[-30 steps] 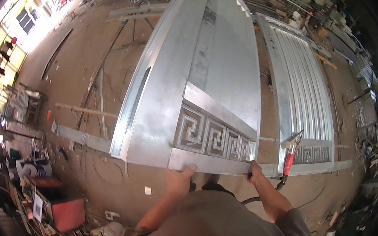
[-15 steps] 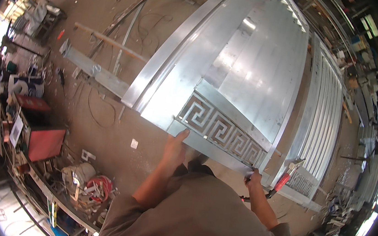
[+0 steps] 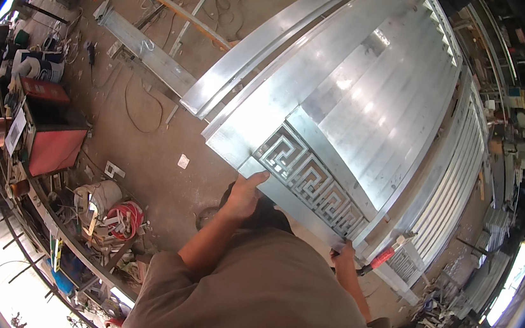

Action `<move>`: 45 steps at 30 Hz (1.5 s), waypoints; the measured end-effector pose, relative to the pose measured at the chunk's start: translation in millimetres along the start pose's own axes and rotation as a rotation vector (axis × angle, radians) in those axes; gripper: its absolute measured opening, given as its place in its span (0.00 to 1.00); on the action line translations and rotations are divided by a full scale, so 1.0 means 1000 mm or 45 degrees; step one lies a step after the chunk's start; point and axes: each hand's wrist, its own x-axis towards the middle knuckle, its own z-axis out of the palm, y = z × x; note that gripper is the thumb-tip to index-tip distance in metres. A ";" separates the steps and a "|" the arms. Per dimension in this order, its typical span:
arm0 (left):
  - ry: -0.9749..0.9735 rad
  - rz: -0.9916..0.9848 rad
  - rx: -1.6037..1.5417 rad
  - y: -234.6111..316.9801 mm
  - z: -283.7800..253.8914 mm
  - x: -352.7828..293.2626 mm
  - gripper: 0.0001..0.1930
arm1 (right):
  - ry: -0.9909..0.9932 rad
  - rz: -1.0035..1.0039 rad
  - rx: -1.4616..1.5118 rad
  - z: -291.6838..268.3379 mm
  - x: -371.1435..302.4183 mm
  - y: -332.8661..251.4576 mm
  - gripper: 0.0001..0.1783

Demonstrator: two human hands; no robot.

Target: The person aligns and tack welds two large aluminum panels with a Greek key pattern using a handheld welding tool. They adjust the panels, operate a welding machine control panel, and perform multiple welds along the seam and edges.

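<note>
A large silvery metal gate panel [image 3: 372,98] with long slats stretches away from me. Its near end carries a Greek-key openwork insert [image 3: 312,179] above a flat bottom rail. My left hand [image 3: 245,194] is closed on that rail near its left corner, thumb on top and fingers hidden beneath. At the rail's right end my right hand [image 3: 344,256] grips the edge, its fingers partly hidden. Just right of it lies a tool with a red handle [image 3: 383,257]. A separate long metal bar [image 3: 256,42] runs along the panel's left side, with a gap between them.
A second slatted panel [image 3: 450,177] lies to the right. At left stand a red box-shaped cabinet [image 3: 56,150] and a bucket [image 3: 97,198] amid scraps. Metal lengths [image 3: 150,50] and a cable [image 3: 127,102] lie on the floor. Clutter lines the right side.
The panel has shifted right, away from the long bar, and the gap between them is wider. Both hands have stayed on its near rail. The whole view has turned somewhat.
</note>
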 end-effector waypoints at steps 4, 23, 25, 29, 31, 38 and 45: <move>0.033 -0.032 0.040 0.001 -0.007 0.004 0.23 | 0.080 -0.052 -0.024 -0.001 -0.004 0.002 0.17; 0.148 -0.459 0.688 0.020 -0.040 0.038 0.42 | 0.091 -0.108 0.072 -0.004 -0.006 0.014 0.16; 0.193 -0.554 0.767 0.023 -0.040 0.042 0.45 | 0.120 -0.160 0.029 -0.001 -0.012 0.015 0.20; 0.175 -0.672 0.864 0.030 -0.038 0.049 0.45 | 0.121 -0.155 0.120 0.005 -0.022 0.015 0.29; 0.135 -0.605 0.825 0.030 -0.037 0.050 0.43 | 0.247 -0.130 0.143 0.008 -0.025 0.016 0.36; 0.205 -0.646 0.880 0.029 -0.045 0.060 0.38 | 0.295 -0.168 0.206 0.015 -0.027 0.024 0.49; 0.205 -0.729 0.852 0.024 -0.062 0.069 0.36 | 0.228 0.051 -0.045 -0.003 -0.034 0.024 0.56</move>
